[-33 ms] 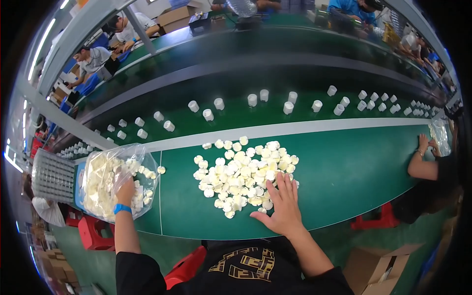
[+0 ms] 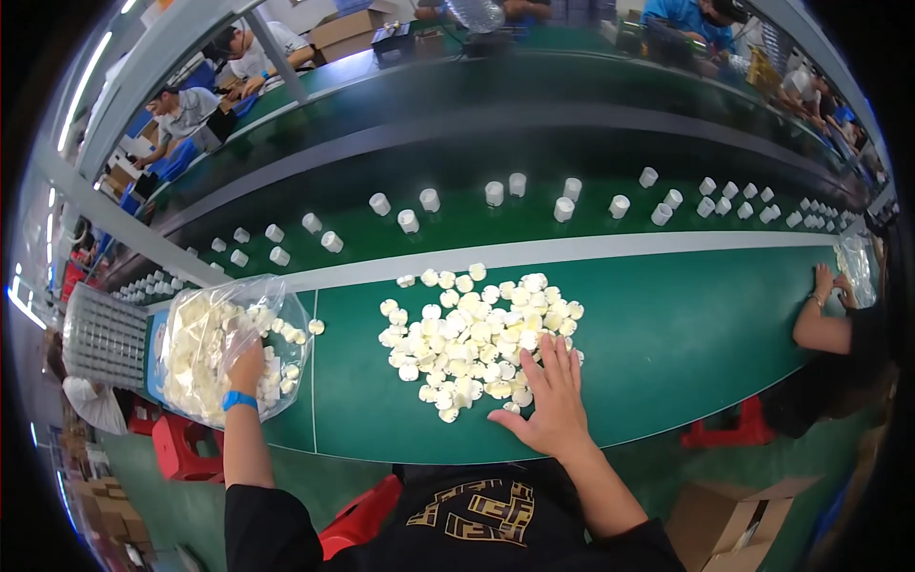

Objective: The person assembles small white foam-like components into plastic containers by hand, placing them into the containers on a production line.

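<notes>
A heap of small round cream-white pieces (image 2: pixel 457 336) is spread over the green worktop (image 2: pixel 686 334) in front of me. My right hand (image 2: pixel 553 412) lies palm down at the heap's right edge, fingers and thumb spread, fingertips touching the nearest pieces. To the left, a clear plastic bag (image 2: pixel 195 367) full of the same pieces lies with its mouth toward the heap. My left hand (image 2: pixel 246 367) reaches into it, and the plastic and pieces hide its fingers. One loose piece (image 2: pixel 316 327) sits just outside the bag.
White cylindrical cups (image 2: pixel 495 194) stand in rows on the green belt (image 2: pixel 457 238) beyond a pale rail. A ribbed translucent container (image 2: pixel 100 338) is left of the bag. At far right, a co-worker's hands (image 2: pixel 831 286) are beside another bag (image 2: pixel 858 262). Red stools (image 2: pixel 179 446) and an open carton (image 2: pixel 705 524) stand below.
</notes>
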Action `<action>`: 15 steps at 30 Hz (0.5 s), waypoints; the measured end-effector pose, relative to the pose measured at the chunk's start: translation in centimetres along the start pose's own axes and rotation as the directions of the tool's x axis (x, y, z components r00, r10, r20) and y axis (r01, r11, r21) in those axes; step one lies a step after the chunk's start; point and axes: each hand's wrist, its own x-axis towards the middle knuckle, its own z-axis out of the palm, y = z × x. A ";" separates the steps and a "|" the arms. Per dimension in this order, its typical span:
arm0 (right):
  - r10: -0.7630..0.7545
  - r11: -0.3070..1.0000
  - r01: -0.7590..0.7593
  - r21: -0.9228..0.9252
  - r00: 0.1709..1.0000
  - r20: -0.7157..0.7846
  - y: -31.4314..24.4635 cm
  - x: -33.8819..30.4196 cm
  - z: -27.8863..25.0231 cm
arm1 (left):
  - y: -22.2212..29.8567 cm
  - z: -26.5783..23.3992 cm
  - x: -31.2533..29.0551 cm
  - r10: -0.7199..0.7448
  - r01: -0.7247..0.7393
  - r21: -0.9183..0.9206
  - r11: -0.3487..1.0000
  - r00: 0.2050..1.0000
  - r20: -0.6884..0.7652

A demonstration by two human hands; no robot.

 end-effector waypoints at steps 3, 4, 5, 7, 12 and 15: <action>0.004 1.000 -0.004 -0.014 1.000 0.007 -0.1 -0.1 0.0 | 3.5 -3.3 0.3 -0.101 0.074 -0.175 0.982 0.984 -0.148; 0.006 1.000 -0.006 -0.021 1.000 -0.001 0.0 -0.1 0.0 | 3.8 -3.5 0.8 -0.127 0.103 -0.227 0.968 0.988 -0.093; 0.003 1.000 -0.003 -0.029 1.000 -0.010 0.0 -0.2 0.1 | 3.6 -3.7 1.1 -0.149 0.134 -0.275 0.952 0.988 -0.038; -0.005 1.000 0.005 -0.020 1.000 -0.003 -0.1 -0.2 0.1 | 2.5 -3.3 1.4 -0.046 0.035 -0.152 0.988 0.996 -0.073; 0.007 0.999 -0.007 -0.033 1.000 -0.013 0.0 -0.2 0.0 | 4.7 -4.6 1.4 -0.043 0.013 -0.223 0.975 0.991 -0.130; 0.011 0.999 -0.012 -0.046 1.000 -0.008 -0.1 -0.2 0.1 | 5.9 -7.4 0.7 -0.088 0.038 -0.334 0.942 0.987 -0.137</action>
